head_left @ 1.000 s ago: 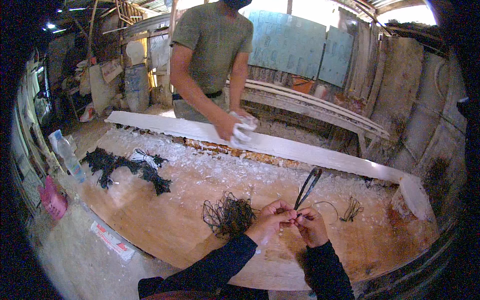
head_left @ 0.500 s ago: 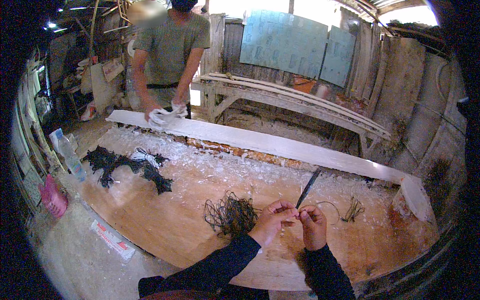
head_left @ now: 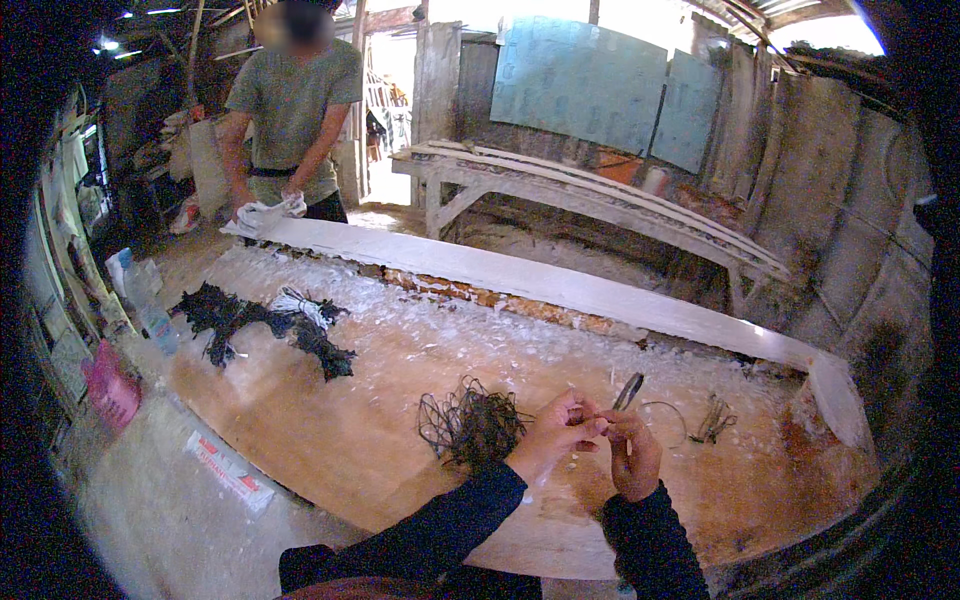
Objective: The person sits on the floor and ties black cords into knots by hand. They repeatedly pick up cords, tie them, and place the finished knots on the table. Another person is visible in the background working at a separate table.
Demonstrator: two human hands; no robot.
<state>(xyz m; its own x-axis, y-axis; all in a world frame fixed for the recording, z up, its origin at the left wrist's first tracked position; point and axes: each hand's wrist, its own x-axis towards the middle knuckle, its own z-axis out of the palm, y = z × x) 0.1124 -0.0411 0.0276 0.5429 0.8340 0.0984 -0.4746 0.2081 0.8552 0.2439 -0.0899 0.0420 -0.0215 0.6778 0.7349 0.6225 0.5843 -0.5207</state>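
Both of my hands meet above the front of the wooden tabletop (head_left: 385, 430). My left hand (head_left: 558, 432) and my right hand (head_left: 635, 455) are closed in a pinch, fingertips touching, on a narrow dark strip (head_left: 629, 391). Its upper end sticks out past my fingers and looks folded over; the part between my fingertips is hidden. Left of my left hand lies a loose tangle of dark thin cord (head_left: 470, 422). Beyond my right hand rests a smaller bunch of dark cord (head_left: 713, 424), with one thin strand curving from it.
A long whitish board (head_left: 500, 275) spans the table's far side, with pale flakes before it. Black bundles (head_left: 215, 318) and a white-tied bunch (head_left: 307, 307) lie left. Across the table stands a co-worker (head_left: 295, 120) holding white cloth (head_left: 265, 217). A bench (head_left: 590, 195) stands behind.
The dark strip stood out long and straight from my fingers; now a shorter, folded-looking end shows. The co-worker and the white cloth have shifted left along the board.
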